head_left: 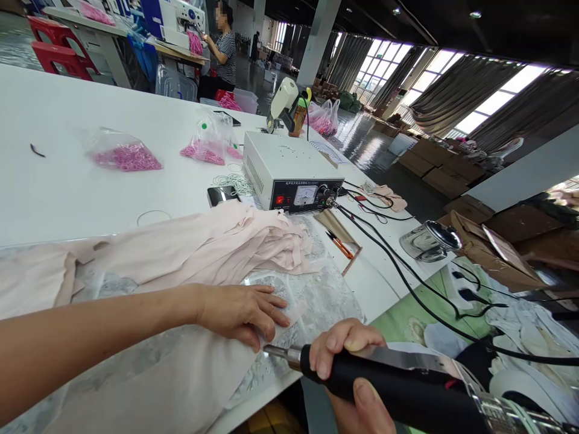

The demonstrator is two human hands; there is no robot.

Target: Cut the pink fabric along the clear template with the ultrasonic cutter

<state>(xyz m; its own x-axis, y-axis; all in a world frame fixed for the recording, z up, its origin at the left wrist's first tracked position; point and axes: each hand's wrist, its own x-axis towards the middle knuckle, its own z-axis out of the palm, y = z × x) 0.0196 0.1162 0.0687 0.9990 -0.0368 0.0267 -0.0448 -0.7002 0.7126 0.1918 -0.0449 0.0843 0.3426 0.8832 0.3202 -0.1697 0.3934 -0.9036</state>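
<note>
Pale pink fabric (pixel 181 374) lies over a clear sheet (pixel 316 289) at the table's near side. My left hand (pixel 244 310) rests flat on the fabric's edge, fingers spread and pointing right. My right hand (pixel 353 361) is wrapped round a thick black handheld tool (pixel 398 386) with a metal tip. That tip is close to my left thumb, by the fabric's edge. Behind my left hand lies a pile of pale pink fabric strips (pixel 235 241).
A white control box (pixel 289 169) stands at the table's middle, with black cables running right. Bags of pink pieces (pixel 126 155), a phone (pixel 221 195), an orange cutter (pixel 340 246) and a glass mug (pixel 425 242) lie around. A person (pixel 224 54) sits at a sewing machine behind.
</note>
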